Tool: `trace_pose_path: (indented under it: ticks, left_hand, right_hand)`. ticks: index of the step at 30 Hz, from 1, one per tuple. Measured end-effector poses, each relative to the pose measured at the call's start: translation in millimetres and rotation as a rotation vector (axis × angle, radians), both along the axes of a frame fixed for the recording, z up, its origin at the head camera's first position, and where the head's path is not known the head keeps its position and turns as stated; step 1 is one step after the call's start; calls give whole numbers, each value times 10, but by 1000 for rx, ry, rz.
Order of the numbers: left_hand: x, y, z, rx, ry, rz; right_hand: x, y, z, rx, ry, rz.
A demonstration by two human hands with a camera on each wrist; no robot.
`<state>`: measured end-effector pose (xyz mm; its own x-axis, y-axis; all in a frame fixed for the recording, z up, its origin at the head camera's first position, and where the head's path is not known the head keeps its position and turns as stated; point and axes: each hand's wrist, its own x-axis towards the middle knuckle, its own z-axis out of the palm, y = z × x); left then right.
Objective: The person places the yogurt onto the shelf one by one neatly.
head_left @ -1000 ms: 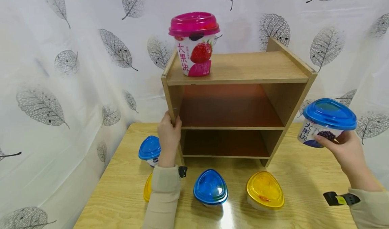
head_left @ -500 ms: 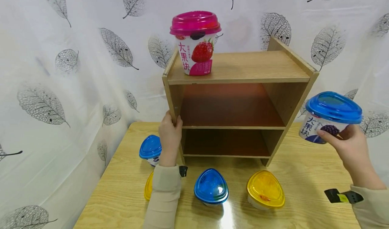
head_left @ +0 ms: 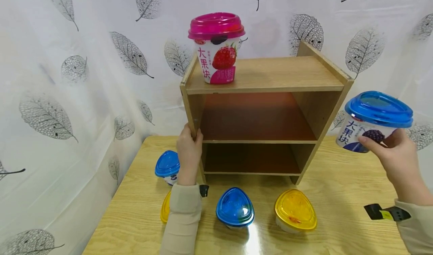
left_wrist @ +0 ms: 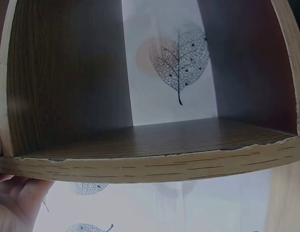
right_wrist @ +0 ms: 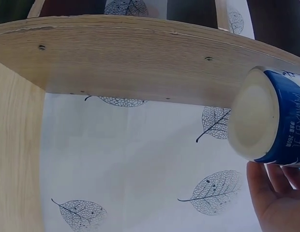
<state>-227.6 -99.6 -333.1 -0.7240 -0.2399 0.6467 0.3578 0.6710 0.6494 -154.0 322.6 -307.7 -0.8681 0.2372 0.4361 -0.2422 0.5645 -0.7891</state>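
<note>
A small wooden shelf [head_left: 264, 88] stands on the table, and my left hand [head_left: 189, 149] grips the front edge of its left side panel. In the left wrist view, the fingers of that hand [left_wrist: 17, 203] wrap the panel's edge. My right hand [head_left: 395, 149] holds a blue-lidded yogurt cup [head_left: 365, 129] with a blackberry picture, raised beside the shelf's right side. The right wrist view shows the cup's pale bottom [right_wrist: 254, 116] turned toward the camera. On the shelf's top board, at the left, a pink-lidded strawberry yogurt cup [head_left: 218, 52] stands upright.
On the table [head_left: 132, 210], a blue-lidded cup [head_left: 235, 208] and a yellow-lidded cup [head_left: 294, 211] stand before the shelf. Another blue-lidded cup [head_left: 166, 164] and a yellow-lidded one [head_left: 165, 208] are partly hidden by my left arm. A leaf-patterned curtain [head_left: 84, 97] hangs behind.
My right hand has lifted the blue-lidded cup higher and a little to the right. My left hand stays on the shelf's side panel, and the other cups have not moved.
</note>
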Motion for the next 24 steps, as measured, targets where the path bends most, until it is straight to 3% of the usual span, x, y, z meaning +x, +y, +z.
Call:
trace_pose_path:
  ticks: [5,24]
  left_hand:
    - [13,5,6,6,0,-6]
    - [29,7,1,-10,17,1]
  right_hand:
    - [-6,-3,73,-7,25,17]
    - [29,-25,315,-28,29,-45]
